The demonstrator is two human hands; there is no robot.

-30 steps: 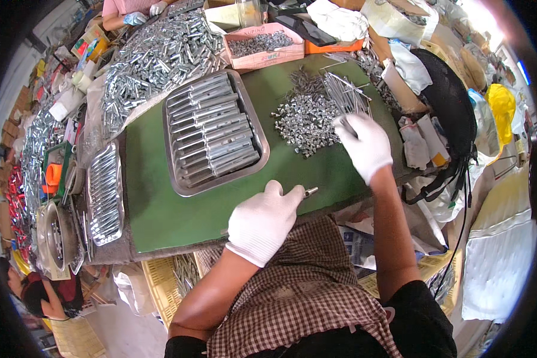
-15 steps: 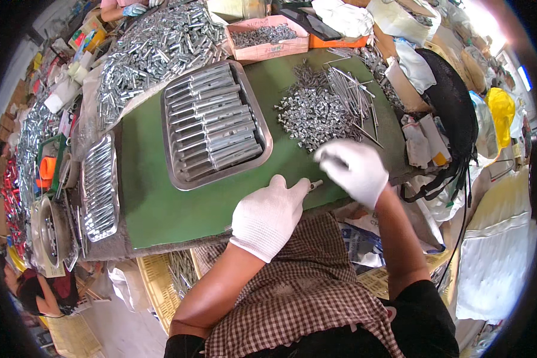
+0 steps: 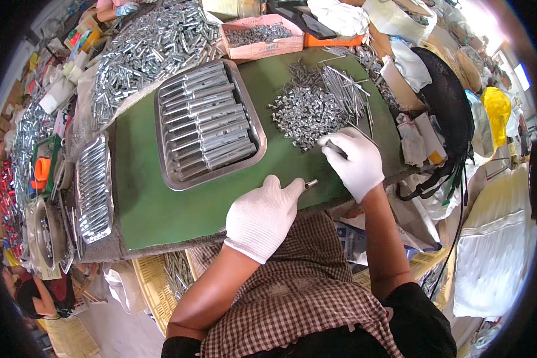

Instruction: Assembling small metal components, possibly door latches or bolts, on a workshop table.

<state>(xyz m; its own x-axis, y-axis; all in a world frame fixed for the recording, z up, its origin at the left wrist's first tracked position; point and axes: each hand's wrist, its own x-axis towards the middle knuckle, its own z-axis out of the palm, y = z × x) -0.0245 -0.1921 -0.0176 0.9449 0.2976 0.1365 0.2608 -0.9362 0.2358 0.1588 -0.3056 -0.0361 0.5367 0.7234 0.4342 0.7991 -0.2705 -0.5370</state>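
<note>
My left hand (image 3: 262,218), in a white knit glove, is closed around a slim metal tube (image 3: 310,184). One end of the tube sticks out past the fingertips toward the right; the palm hides most of its length. My right hand (image 3: 355,162), gloved too, is pinched at the lower right edge of a pile of small metal pieces (image 3: 307,116). Whatever sits between its fingertips is too small to name. Thin metal rods (image 3: 347,89) lie just beyond that hand. A steel tray (image 3: 259,156) of long metal tubes rests left of the pile.
The green work mat (image 3: 143,218) carries all this. A narrower tray (image 3: 95,191) of metal parts stands at the left edge. Behind are a heap of metal tubes (image 3: 155,51) and a pink box (image 3: 262,51) of small parts. A black mesh bag (image 3: 444,107) hangs at right.
My right hand, blurred before, has shifted slightly up along the small pieces and its fingers now show more clearly. My left hand keeps its hold on the tube. The whole view has slid slightly.
</note>
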